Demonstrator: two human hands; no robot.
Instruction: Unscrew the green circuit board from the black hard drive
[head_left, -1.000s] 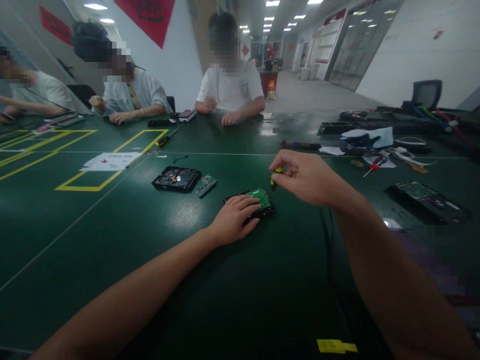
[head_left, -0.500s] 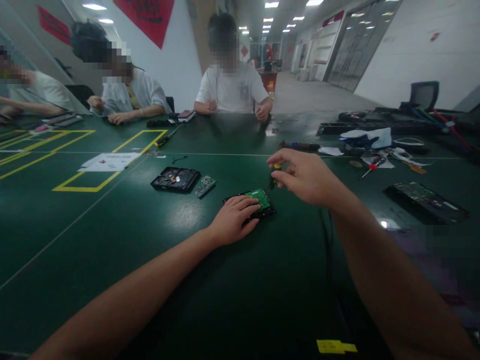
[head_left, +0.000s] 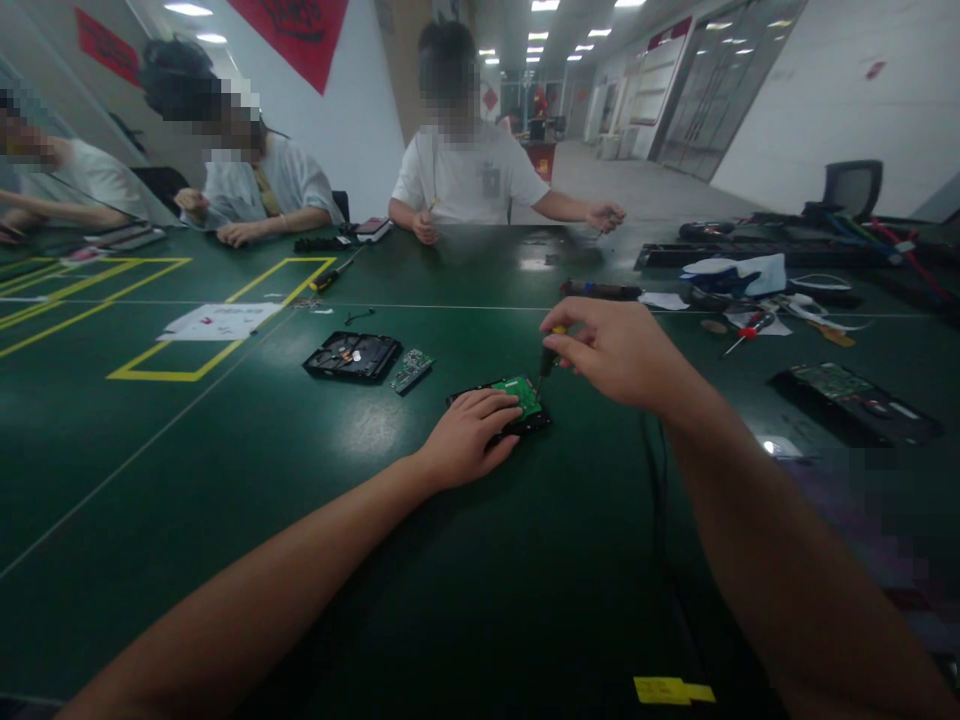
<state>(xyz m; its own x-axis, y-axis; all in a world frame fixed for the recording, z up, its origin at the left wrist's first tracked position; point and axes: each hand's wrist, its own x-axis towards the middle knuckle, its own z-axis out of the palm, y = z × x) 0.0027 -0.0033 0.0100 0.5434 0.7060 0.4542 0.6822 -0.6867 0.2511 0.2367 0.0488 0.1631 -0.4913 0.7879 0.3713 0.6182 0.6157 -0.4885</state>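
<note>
A hard drive with a green circuit board facing up lies on the dark green table. My left hand holds it down, fingers across the board and thumb along the near edge, covering much of its left part. Pinched in the fingertips of my right hand is a screwdriver with a dark and yellow handle. It stands nearly upright, its tip at the board's right edge. To the left sit a second black hard drive and a loose circuit board.
At the right lies another drive with a board on it. Behind it are a red screwdriver, gloves and cables. A yellow screwdriver and paper lie at the left. People sit across the table.
My right hand and the screwdriver have shifted very slightly, while my left hand stays on the drive. The person opposite has stretched an arm out toward the right.
</note>
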